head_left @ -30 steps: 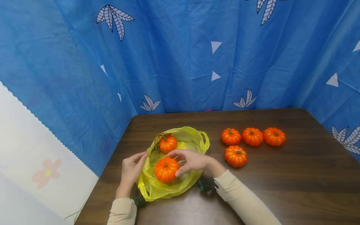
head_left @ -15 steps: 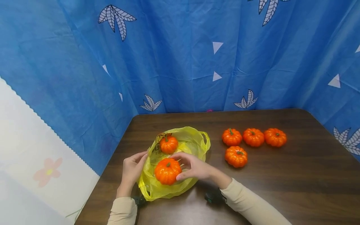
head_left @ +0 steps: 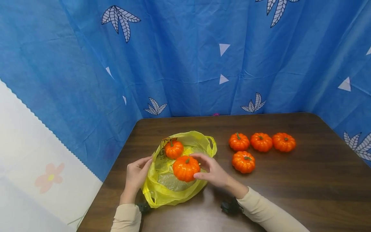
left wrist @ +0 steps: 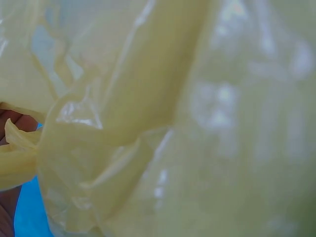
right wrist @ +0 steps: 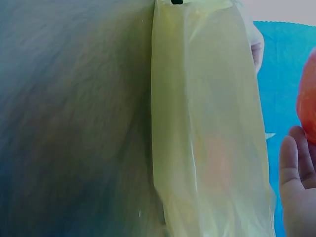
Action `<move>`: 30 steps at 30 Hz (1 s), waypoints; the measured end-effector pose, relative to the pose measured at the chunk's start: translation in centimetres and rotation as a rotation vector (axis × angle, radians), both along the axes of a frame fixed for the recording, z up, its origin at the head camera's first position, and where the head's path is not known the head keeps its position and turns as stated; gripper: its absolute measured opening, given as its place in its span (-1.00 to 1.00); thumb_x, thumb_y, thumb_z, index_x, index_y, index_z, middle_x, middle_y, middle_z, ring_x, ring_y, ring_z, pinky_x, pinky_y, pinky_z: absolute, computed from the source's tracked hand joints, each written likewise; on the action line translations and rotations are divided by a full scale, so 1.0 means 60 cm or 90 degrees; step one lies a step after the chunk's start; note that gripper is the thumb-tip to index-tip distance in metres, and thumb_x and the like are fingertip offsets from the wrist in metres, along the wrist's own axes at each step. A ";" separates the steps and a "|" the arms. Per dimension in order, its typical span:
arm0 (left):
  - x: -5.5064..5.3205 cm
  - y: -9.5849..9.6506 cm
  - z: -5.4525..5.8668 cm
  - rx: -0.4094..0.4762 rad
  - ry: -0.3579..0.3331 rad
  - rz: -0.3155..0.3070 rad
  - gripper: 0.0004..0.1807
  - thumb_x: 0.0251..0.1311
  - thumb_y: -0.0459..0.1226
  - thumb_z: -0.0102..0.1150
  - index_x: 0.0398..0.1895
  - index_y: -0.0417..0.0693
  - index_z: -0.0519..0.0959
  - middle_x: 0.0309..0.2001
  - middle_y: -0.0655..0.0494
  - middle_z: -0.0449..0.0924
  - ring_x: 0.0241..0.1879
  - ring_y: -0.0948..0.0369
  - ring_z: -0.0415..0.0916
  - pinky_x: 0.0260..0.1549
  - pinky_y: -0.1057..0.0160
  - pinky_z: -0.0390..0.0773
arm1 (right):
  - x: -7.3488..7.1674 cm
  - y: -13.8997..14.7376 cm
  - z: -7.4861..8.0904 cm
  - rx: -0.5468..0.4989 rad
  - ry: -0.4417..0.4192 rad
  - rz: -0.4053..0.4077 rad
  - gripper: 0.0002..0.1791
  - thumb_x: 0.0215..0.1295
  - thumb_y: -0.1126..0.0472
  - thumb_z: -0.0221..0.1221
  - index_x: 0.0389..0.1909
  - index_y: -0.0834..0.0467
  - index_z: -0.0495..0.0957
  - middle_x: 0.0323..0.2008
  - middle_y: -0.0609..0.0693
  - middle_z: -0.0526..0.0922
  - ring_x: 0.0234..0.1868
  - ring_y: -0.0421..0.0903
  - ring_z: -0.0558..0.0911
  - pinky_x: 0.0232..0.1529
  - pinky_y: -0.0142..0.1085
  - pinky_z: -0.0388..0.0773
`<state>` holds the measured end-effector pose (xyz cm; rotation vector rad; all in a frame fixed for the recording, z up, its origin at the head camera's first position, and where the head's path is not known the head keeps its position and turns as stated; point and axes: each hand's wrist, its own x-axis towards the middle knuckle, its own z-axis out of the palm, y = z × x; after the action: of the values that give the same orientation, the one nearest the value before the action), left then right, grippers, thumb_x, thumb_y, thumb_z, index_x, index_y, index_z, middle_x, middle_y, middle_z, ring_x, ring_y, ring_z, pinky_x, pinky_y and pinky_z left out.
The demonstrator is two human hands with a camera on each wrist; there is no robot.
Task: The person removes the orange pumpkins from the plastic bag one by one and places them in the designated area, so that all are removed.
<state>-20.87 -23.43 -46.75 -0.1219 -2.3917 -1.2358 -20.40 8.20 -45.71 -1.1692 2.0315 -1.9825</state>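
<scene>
My right hand (head_left: 214, 170) grips a small orange pumpkin (head_left: 186, 169) by its right side, above the mouth of a yellow plastic bag (head_left: 168, 197). In the right wrist view this pumpkin (right wrist: 308, 98) shows at the right edge, against the fingers. The bag's left rim is pinched by my left hand (head_left: 137, 174). Another pumpkin (head_left: 174, 149) sits inside the bag toward its far side. Yellow film (left wrist: 148, 148) fills most of the left wrist view, with part of the left hand at its left edge.
Right of the bag, several more pumpkins lie on the dark wood table (head_left: 290, 187): three in a back row, with the middle one (head_left: 261, 142) between two others, and one (head_left: 243, 161) in front. A blue curtain (head_left: 185, 64) hangs behind the table.
My right hand has moved right and slightly up with the pumpkin, from the bag's near side to its right part. The left hand and the bag stay nearly still.
</scene>
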 end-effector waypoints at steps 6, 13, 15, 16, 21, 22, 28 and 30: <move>0.001 0.001 0.000 -0.006 -0.018 0.013 -0.82 0.27 -0.30 0.33 -0.11 -0.12 0.77 -0.14 0.01 0.79 -0.11 0.09 0.73 -0.19 0.54 0.59 | 0.002 0.028 0.001 0.004 -0.004 0.015 -0.30 0.26 0.24 0.33 0.33 0.42 0.30 0.25 0.39 0.46 0.18 -0.28 0.56 0.19 -0.38 0.56; 0.003 0.001 -0.002 -0.008 -0.032 0.017 -0.82 0.26 -0.30 0.33 -0.10 -0.11 0.77 -0.13 0.03 0.79 -0.07 0.11 0.72 -0.16 0.53 0.59 | 0.000 0.066 0.020 0.060 -0.023 0.095 -0.27 0.16 0.34 0.36 0.35 0.34 0.29 0.26 0.30 0.47 0.27 -0.17 0.51 0.22 -0.31 0.57; 0.003 0.002 -0.002 -0.015 -0.023 0.019 -0.82 0.26 -0.31 0.33 -0.11 -0.11 0.77 -0.14 0.03 0.79 -0.08 0.11 0.72 -0.15 0.50 0.60 | -0.004 0.078 0.030 0.076 -0.019 0.110 -0.26 0.15 0.34 0.36 0.35 0.30 0.31 0.27 0.28 0.47 0.26 -0.14 0.52 0.23 -0.28 0.56; 0.003 0.002 -0.002 -0.018 -0.018 0.019 -0.83 0.25 -0.31 0.34 -0.12 -0.11 0.77 -0.14 0.03 0.80 -0.08 0.11 0.72 -0.14 0.49 0.61 | -0.005 0.084 0.036 0.084 -0.017 0.114 -0.26 0.13 0.35 0.37 0.35 0.29 0.31 0.27 0.26 0.48 0.25 -0.14 0.53 0.24 -0.28 0.56; 0.001 0.002 -0.002 -0.024 -0.007 0.017 -0.83 0.25 -0.32 0.34 -0.13 -0.12 0.77 -0.15 0.04 0.80 -0.08 0.11 0.73 -0.13 0.54 0.58 | -0.013 0.115 0.062 0.112 -0.003 0.131 -0.24 0.11 0.37 0.39 0.34 0.31 0.31 0.25 0.21 0.51 0.21 -0.14 0.57 0.25 -0.28 0.55; 0.001 0.002 -0.002 -0.024 -0.005 0.015 -0.83 0.25 -0.33 0.34 -0.13 -0.12 0.77 -0.15 0.03 0.80 -0.09 0.11 0.73 -0.14 0.56 0.57 | -0.014 0.122 0.066 0.114 -0.002 0.136 -0.25 0.11 0.38 0.39 0.34 0.31 0.31 0.24 0.20 0.51 0.20 -0.13 0.57 0.25 -0.28 0.55; -0.001 0.002 -0.002 -0.021 0.009 0.008 -0.84 0.24 -0.34 0.34 -0.14 -0.14 0.77 -0.16 0.02 0.80 -0.11 0.09 0.73 -0.18 0.64 0.52 | -0.020 0.160 0.090 0.140 -0.027 0.137 -0.24 0.12 0.40 0.37 0.36 0.19 0.31 0.25 0.13 0.52 0.23 -0.08 0.55 0.24 -0.23 0.57; -0.001 0.002 -0.003 -0.019 0.010 0.008 -0.84 0.24 -0.34 0.34 -0.14 -0.14 0.77 -0.16 0.02 0.80 -0.11 0.09 0.73 -0.17 0.66 0.51 | -0.022 0.172 0.096 0.161 -0.032 0.117 -0.25 0.13 0.38 0.36 0.36 0.15 0.31 0.25 0.11 0.53 0.22 -0.08 0.55 0.23 -0.24 0.58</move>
<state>-20.92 -23.33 -46.91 -0.1239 -2.3948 -1.1899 -21.74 18.53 -39.97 -1.1885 1.9977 -1.6022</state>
